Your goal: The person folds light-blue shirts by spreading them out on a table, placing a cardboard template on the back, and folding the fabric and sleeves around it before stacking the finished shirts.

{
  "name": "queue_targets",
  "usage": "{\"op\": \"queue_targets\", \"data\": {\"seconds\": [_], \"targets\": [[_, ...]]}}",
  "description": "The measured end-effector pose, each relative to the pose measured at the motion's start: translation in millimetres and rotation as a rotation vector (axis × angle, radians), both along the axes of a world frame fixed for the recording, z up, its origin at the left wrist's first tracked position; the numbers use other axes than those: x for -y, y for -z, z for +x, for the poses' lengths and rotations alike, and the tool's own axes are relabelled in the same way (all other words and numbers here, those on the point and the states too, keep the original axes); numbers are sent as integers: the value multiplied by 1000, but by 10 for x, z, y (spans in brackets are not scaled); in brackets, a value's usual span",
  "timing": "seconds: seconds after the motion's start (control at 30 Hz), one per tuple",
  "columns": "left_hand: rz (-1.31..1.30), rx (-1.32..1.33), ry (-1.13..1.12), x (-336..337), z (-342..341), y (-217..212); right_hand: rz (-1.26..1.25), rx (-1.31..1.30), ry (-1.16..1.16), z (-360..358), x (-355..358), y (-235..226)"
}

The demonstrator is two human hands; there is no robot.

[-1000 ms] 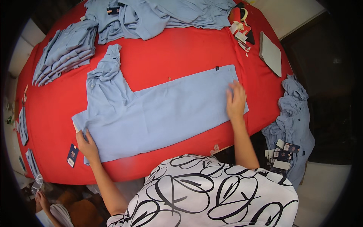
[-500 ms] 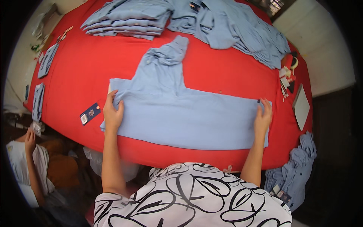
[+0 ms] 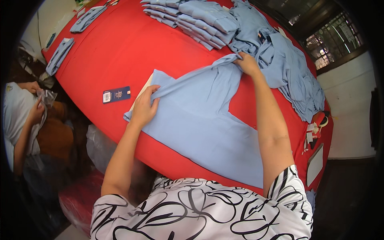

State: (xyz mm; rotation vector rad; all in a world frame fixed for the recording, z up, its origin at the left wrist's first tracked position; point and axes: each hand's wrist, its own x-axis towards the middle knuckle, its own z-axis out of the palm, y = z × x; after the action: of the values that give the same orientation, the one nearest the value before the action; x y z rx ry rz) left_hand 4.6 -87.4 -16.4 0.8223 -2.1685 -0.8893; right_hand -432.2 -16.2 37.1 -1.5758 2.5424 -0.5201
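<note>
At far left, below the edge of the table (image 3: 100,60): one co-worker (image 3: 22,116) in white top. Holds some clear plastic (image 3: 49,97) with both hands, close to the body. On the table, along its left edge: two folded pieces (image 3: 60,56) of blue cloth, one behind the other, well apart from the shirt (image 3: 196,120)

Under the near edge, a bit more to the right: a bag (image 3: 100,146) of clear plastic. Next, on the table: a dark blue tag (image 3: 117,95) with white label. Lies flat on the red cover, near the shirt, without touching it

Then the left hand (image 3: 145,106). Rests on the left part of the shirt, half open, thumb apart from forefinger. Impossible to tell about any cloth caught under the other fingers

In the middle: the shirt, light blue. Lies on the table, in front of the person, under both hands. Looks flat and smooth toward the lower right, but lifted at the sleeve

Behind, toward the far edge: a stack (image 3: 208,20) of folded blue shirts. Then the right hand (image 3: 249,64). Grips the end of the sleeve, closed between thumb and fingers, near the stack

To the right of it: a heap (image 3: 286,72) of loose blue shirts, quite wrinkled. At the right edge of the table: a tape roll (image 3: 326,122), paper tags (image 3: 310,137) and a white board (image 3: 315,166)
</note>
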Motion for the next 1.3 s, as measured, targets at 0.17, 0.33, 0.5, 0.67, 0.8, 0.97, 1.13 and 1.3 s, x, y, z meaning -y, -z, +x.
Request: {"op": "queue_targets", "data": {"seconds": [0.17, 0.33, 0.5, 0.67, 0.8, 0.97, 1.13, 1.3], "targets": [[-5, 18, -35, 26, 70, -51, -135, -5, -55, 859, -144, -911], [48, 128, -102, 55, 32, -152, -229, 27, -422, 2010, -1462, -1275], [53, 135, -107, 37, -81, -90, 154, -27, -492, 2511, -2432, -521], [139, 117, -126, 64, -48, -57, -123, 56, -251, 2622, -2818, -148], [161, -50, 43, 218, 81, 38, -245, 171, 188, 2581, -2952, 82], [-262, 165, -26, -153, -66, -254, -62, 516, 420, 2392, -3063, 139], [-261, 156, 422, -1227, -402, -504, -285, 215, 410, 2293, -3170, 44], [-420, 406, 374, -1499, -522, -135, -96, -77, 807, 1927, -4094, 136]]}}
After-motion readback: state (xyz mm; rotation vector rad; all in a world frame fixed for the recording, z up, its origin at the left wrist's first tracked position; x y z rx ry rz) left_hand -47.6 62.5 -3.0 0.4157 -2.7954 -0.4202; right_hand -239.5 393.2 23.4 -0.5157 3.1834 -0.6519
